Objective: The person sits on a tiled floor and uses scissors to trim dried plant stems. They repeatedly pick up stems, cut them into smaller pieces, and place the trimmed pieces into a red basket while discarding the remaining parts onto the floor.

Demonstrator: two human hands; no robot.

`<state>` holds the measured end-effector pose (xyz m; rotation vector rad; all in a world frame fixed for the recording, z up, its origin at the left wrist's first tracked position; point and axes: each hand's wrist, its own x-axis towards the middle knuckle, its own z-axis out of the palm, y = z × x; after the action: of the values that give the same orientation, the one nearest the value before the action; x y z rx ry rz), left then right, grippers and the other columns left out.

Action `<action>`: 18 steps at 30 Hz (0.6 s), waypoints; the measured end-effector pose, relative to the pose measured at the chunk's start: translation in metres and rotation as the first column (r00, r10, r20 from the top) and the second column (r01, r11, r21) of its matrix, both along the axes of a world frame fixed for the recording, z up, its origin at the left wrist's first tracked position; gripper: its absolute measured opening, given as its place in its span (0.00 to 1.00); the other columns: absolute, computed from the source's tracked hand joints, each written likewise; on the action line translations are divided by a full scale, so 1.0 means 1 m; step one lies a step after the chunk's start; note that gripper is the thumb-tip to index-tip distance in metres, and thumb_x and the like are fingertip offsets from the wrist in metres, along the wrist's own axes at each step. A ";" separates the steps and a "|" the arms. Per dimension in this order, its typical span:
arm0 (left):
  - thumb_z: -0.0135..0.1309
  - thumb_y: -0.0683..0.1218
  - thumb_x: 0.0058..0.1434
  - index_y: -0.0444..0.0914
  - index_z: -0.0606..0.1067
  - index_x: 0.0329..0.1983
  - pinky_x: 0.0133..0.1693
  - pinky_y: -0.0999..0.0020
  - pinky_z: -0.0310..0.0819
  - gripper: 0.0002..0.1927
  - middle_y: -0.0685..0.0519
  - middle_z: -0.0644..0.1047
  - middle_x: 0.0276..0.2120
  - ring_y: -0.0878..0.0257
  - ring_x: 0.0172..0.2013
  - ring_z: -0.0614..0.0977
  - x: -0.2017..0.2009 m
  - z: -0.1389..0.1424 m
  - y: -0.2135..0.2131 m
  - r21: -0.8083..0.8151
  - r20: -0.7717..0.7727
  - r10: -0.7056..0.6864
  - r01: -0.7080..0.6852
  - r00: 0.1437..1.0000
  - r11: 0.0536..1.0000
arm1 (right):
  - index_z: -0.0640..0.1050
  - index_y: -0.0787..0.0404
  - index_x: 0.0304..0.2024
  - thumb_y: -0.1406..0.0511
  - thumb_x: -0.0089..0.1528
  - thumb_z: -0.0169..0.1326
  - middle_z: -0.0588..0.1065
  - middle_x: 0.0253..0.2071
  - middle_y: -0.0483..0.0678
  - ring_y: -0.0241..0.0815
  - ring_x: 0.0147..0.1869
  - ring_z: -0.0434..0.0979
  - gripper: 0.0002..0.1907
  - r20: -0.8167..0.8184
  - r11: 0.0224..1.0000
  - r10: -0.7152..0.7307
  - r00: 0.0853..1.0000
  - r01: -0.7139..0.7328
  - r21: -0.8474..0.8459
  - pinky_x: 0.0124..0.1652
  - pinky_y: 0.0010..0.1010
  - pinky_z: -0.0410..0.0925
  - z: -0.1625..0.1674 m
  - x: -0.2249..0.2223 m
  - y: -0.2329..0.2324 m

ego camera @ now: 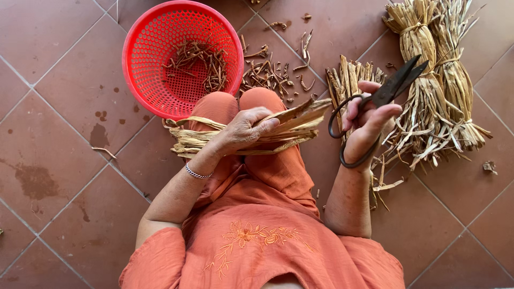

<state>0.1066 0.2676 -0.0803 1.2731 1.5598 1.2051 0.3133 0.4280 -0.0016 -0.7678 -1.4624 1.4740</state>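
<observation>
My left hand [243,131] grips a bundle of dried straw-coloured leaf strips [292,126] laid across my knees, its ends pointing right. To its right, my right hand [367,120] holds large black scissors [393,85] by the looped handles. The blades are nearly closed and point up and to the right, clear of the bundle. A silver bracelet circles my left wrist.
A red plastic mesh basket [147,53] with dark trimmed scraps stands on the tiled floor ahead of my knees. More cut scraps [267,72] lie beside it. Tied bundles of dried leaves [439,80] and a loose short stack [348,77] lie at the right.
</observation>
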 end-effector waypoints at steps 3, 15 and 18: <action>0.53 0.47 0.74 0.35 0.78 0.53 0.49 0.67 0.71 0.11 0.57 0.75 0.42 0.68 0.45 0.74 -0.001 -0.007 0.004 0.342 -0.260 0.095 0.000 0.961 0.940 | 0.71 0.66 0.56 0.29 0.65 0.34 0.66 0.27 0.41 0.32 0.25 0.63 0.49 0.009 0.994 0.097 0.995 -0.097 -0.054 0.26 0.23 0.57 0.003 0.006 -0.018; 0.58 0.40 0.68 0.32 0.78 0.53 0.42 0.77 0.76 0.12 0.57 0.80 0.39 0.73 0.38 0.79 -0.010 0.006 -0.001 -0.026 0.657 0.300 -0.377 0.691 0.926 | 0.75 0.64 0.54 0.28 0.62 0.25 0.67 0.26 0.39 0.30 0.28 0.68 0.52 0.474 0.885 0.453 0.755 -0.445 -0.136 0.28 0.25 0.66 -0.026 -0.031 -0.033; 0.57 0.39 0.68 0.32 0.78 0.52 0.42 0.77 0.78 0.11 0.56 0.80 0.40 0.72 0.39 0.80 -0.012 0.009 -0.003 -0.005 0.678 0.280 -0.376 0.680 0.926 | 0.75 0.61 0.55 0.29 0.60 0.24 0.69 0.24 0.40 0.31 0.27 0.71 0.52 0.558 0.876 0.445 0.700 -0.471 -0.108 0.29 0.26 0.67 -0.024 -0.037 -0.033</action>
<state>0.0949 0.2651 -0.0713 0.5031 1.1836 1.7827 0.2761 0.3955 -0.0252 -0.9085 -2.2741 1.6456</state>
